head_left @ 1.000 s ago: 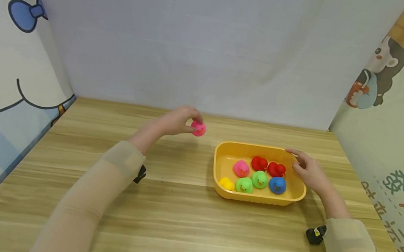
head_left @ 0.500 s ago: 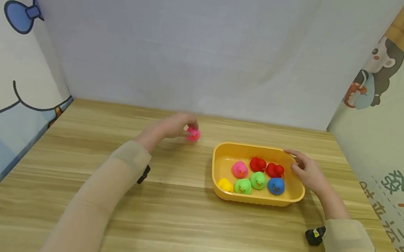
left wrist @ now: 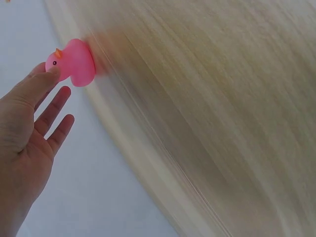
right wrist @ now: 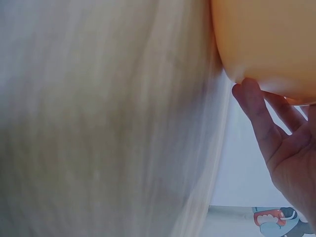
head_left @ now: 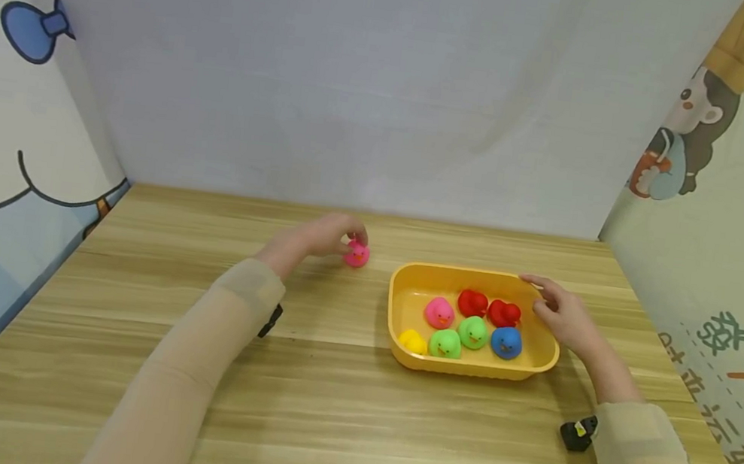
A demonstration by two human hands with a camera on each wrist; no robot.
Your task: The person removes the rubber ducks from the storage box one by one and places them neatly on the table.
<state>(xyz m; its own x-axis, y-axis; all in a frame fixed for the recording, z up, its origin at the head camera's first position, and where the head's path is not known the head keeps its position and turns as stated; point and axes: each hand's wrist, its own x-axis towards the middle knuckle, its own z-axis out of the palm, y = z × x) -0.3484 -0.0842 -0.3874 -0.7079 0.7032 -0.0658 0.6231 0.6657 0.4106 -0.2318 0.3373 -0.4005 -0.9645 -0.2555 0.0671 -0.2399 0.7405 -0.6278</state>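
Wood-grain table [head_left: 324, 424] here, with your yellow tub [head_left: 467, 367] sitting on it. You've got your right hand [head_left: 567, 322] at the tub's right end, fingers and thumb gripping the rim. Your left hand [head_left: 321, 236] is out left of the tub, thumb and finger pinching a pink duck [head_left: 357, 255] near its far left corner; honestly can't tell if it's touching down. Seven other ducks [head_left: 473, 333], mixed colours, are inside the tub.
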